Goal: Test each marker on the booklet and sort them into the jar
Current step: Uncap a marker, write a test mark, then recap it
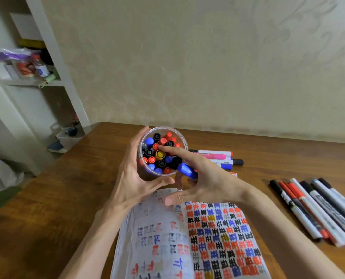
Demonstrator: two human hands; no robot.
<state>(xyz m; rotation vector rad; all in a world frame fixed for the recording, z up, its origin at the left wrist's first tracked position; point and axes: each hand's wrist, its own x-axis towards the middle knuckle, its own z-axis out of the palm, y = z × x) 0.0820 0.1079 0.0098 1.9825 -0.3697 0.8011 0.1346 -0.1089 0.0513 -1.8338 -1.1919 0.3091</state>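
- Head view: jar [182, 137] on the surface [67, 198] just past the booklet [217, 238], crammed with capped markers [161, 154].
- Steadying its wall with the left hand [131, 172], cupped round it.
- Gripping a blue marker [186, 171] in the right hand [209, 178], lower fingers curled, index finger [173, 151] poking the caps.
- Probably light, stiff, slick plastic; best pinched mid-barrel and wiggled into a gap.

Black marker cap [143, 146] at left rim inside jar [173, 129]: "120", smaller print under it too small to read. Booklet [217, 238], near edge: right pg packed w/ rows of 1 hand-drawn char, approx. 王, in red, blue, black, some yellow; left pg only faint marks, illegible. Print on markers [318, 210] at right & bottle label [41, 70] far left: too blurred.
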